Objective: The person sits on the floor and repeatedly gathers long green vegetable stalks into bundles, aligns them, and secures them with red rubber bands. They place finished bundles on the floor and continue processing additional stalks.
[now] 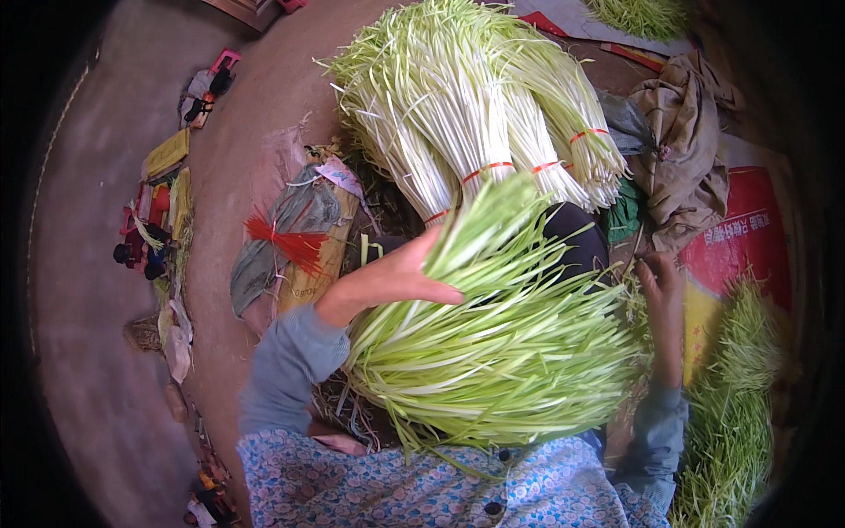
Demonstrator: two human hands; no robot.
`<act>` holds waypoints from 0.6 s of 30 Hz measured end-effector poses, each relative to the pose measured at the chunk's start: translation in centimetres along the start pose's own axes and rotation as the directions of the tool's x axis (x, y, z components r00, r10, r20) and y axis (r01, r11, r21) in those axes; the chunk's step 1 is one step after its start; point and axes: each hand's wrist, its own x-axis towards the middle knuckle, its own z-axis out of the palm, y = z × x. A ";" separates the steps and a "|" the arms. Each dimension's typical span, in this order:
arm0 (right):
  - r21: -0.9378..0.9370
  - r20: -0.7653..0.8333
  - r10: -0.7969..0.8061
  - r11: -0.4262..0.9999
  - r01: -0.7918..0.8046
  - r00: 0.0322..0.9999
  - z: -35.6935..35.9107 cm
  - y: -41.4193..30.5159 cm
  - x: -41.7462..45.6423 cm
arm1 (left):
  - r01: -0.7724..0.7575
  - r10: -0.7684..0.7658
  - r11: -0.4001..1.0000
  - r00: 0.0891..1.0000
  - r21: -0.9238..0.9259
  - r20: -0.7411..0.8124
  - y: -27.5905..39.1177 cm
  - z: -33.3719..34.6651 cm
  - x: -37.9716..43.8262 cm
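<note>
In the head view my left hand (409,274) curves around a small handful of blurred green leafy stalks (485,224), thumb spread out over the leaves. Beneath it a large loose heap of yellow-green leafy stalks (495,369) lies across my lap. My right hand (657,277) is raised to the right of the heap with its fingers bent; whether a thin stalk sits between them I cannot tell. Beyond my knees lie several bundles of white-stemmed, leafy vegetables (462,119), bound with red ties (488,170), their leaf ends pointing away.
Left of my lap, red tie strips (287,239) rest on grey plastic and a sack (317,284). On the right are a brown cloth (686,145), a printed red and yellow sheet (739,231) and more green stalks (733,409). Small stools and clothing-like items line the far left floor.
</note>
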 end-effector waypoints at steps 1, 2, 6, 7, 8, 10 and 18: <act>0.090 -0.030 -0.061 0.994 0.064 0.998 0.0 -0.1 -0.5 | 0.019 -0.023 0.998 0.997 0.066 0.070 0.1 0.4 1.1; 0.147 -0.069 -0.039 0.988 0.049 0.997 0.0 -0.5 -0.9 | 0.081 -0.082 0.997 0.990 0.009 0.119 0.1 0.7 2.2; 0.190 -0.070 -0.149 0.969 0.160 0.986 0.5 -4.5 -2.2 | 0.220 -0.159 0.902 0.969 -0.372 0.186 0.5 1.0 3.2; 0.100 -0.071 -0.282 0.952 0.288 0.957 0.9 -5.5 -2.4 | 0.233 -0.184 0.868 0.971 -0.439 0.151 0.6 0.8 2.8; 0.066 0.006 -0.426 0.903 0.425 0.905 1.3 -6.4 -2.5 | 0.128 -0.084 0.807 0.991 -0.576 0.102 0.7 0.7 1.8; 0.122 0.241 -0.514 0.857 0.500 0.823 2.2 -7.8 -2.6 | 0.091 -0.103 0.834 0.995 -0.545 0.008 1.1 -0.3 0.8; 0.287 0.421 -0.226 0.952 0.107 0.878 -0.2 -7.0 -5.4 | -0.018 -0.060 0.830 0.991 -0.557 -0.120 0.3 -1.4 0.3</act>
